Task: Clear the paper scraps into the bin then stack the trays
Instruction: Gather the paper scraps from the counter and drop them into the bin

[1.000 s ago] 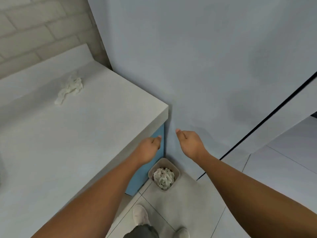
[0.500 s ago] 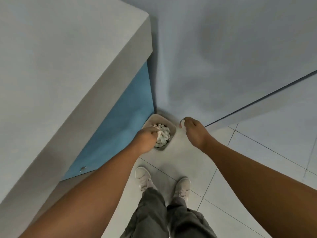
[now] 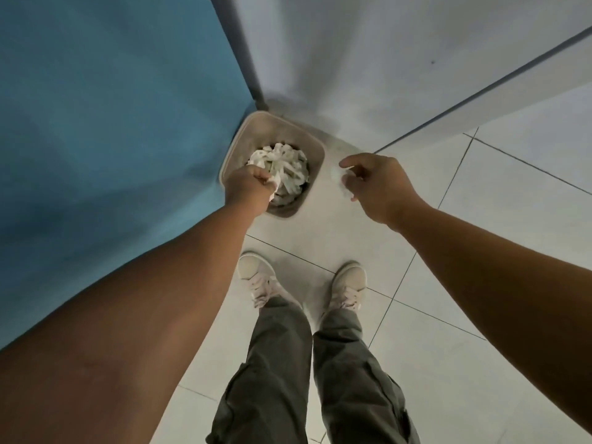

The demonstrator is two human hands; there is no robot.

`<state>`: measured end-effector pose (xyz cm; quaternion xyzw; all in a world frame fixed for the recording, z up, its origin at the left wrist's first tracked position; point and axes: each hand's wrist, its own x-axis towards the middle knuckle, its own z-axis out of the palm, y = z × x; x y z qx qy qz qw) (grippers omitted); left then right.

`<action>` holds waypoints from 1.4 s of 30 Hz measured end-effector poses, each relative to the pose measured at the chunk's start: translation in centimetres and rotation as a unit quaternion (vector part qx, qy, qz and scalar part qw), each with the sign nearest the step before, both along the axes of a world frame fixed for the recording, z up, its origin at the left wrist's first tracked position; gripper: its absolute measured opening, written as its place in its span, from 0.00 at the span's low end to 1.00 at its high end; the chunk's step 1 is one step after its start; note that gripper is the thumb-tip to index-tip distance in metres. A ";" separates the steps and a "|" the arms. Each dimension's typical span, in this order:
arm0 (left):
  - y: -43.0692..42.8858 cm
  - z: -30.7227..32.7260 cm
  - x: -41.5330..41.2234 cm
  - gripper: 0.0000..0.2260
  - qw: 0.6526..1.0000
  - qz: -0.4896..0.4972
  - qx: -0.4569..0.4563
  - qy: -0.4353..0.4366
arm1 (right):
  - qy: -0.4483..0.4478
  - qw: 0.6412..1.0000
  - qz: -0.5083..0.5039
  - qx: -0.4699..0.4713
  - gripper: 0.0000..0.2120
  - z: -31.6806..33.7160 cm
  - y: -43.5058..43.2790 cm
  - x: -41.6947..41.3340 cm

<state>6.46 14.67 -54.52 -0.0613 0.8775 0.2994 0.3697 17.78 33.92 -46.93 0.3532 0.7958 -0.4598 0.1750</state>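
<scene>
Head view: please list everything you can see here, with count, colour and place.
bin: one, beige, on the floor in the corner between panel and wall
paper scraps: a heap, white, inside the bin
panel: one, blue, left of the bin
wall: one, pale grey, behind the bin
floor tiles: several, off-white, under bin and feet
shoes: two, pale beige, on the tiles
trousers: one pair, grey-green, bottom centre
left hand: over the bin's near rim, gripping a white scrap
right hand: right of the bin, fingers apparently curled on a pale scrap
</scene>
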 end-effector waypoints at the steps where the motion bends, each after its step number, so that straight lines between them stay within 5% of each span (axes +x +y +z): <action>1: 0.4 -1.2 -0.2 0.07 1.000 0.012 0.006 -0.012 | -0.002 1.000 -0.005 -0.003 0.10 -1.0 0.0 0.2; 6: 1.5 -4.0 -0.2 0.22 0.999 -0.040 -0.018 0.004 | -0.009 0.999 -0.043 -0.022 0.08 -4.2 -0.9 0.3; 21: -4.5 -3.2 0.8 0.13 0.997 -0.044 -0.020 0.067 | -0.015 0.999 -0.013 -0.040 0.13 -12.4 -6.4 -9.5; 27: -4.9 -2.4 -0.1 0.13 0.995 -0.044 -0.010 0.088 | -0.058 0.995 0.074 -0.042 0.23 -13.4 -6.8 -9.2; 34: -3.1 4.9 0.0 0.13 0.995 -0.035 0.003 0.088 | -0.032 0.996 0.083 -0.007 0.22 -4.5 -5.5 -6.2; 42: 1.2 21.2 1.1 0.14 0.980 -0.089 0.021 0.174 | 0.067 0.989 0.124 0.045 0.21 15.2 -2.8 -4.0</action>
